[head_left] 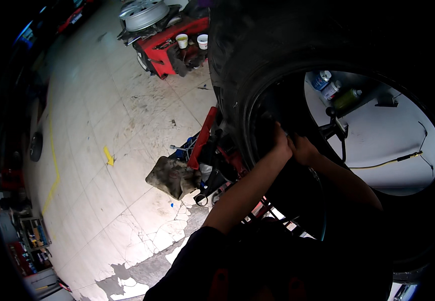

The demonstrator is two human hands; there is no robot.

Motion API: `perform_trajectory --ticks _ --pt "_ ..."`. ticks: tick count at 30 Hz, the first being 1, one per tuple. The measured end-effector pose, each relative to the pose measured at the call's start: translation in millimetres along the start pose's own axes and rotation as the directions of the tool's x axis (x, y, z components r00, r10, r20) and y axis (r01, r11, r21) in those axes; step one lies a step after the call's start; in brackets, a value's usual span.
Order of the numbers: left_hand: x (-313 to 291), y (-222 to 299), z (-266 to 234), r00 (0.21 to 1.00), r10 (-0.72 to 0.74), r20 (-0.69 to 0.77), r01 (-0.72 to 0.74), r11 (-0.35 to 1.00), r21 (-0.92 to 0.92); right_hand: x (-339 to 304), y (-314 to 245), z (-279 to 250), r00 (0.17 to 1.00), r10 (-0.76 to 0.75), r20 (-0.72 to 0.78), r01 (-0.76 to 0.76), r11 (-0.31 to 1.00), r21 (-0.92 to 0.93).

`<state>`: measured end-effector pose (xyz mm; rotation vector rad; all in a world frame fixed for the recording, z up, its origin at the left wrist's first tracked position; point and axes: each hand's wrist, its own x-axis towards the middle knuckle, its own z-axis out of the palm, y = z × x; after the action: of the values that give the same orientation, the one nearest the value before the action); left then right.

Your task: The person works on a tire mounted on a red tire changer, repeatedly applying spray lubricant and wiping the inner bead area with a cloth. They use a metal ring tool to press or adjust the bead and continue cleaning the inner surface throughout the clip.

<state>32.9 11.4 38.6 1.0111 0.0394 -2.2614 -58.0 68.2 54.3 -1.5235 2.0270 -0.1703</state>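
A large black tire (235, 108) stands close before me, its wide opening turned toward my arms. Both my forearms reach into it. My left hand (280, 144) is at the dark inner side of the tire, with its fingers lost in shadow. Right beside it, my right hand (303, 150) is bent at the wrist, and its fingers are mostly hidden too. The two hands nearly touch each other. Whether either one holds anything does not show in the dark.
Through the tire's opening I see several spray cans (331, 89) and a yellow hose (383, 163). A red machine (157, 54) bears a silver wheel rim (144, 16) and two white cups (202, 41). A red bar (203, 136) and a grimy pad (172, 175) lie left of the tire.
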Motion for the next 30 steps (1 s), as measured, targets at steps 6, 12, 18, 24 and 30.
perform_trajectory --ticks 6,12,18,24,30 --pt "-11.9 -1.5 2.1 0.980 -0.123 -0.158 0.154 0.967 0.204 -19.2 4.0 -11.0 0.991 0.040 0.129 -0.059 0.987 0.146" --pt "-86.7 -45.6 -62.2 0.945 -0.258 0.201 0.182 0.926 0.330 -79.7 22.6 -11.4 0.947 -0.036 0.318 -0.048 0.967 0.251" --pt "-183.7 -5.4 -65.1 0.594 -0.529 0.606 0.210 0.829 0.518 -78.0 -21.1 -46.0 0.806 0.138 0.575 -0.032 0.981 -0.190" --pt "-196.8 22.5 -72.8 0.767 0.142 0.626 -0.642 0.194 0.742 -31.3 -24.0 -129.0 0.998 0.063 0.021 -0.058 0.984 -0.168" --pt "-157.7 11.5 -106.6 0.532 0.058 0.845 -0.558 -0.726 0.401 66.8 89.0 -175.4 0.674 0.057 -0.736 -0.341 0.909 -0.241"
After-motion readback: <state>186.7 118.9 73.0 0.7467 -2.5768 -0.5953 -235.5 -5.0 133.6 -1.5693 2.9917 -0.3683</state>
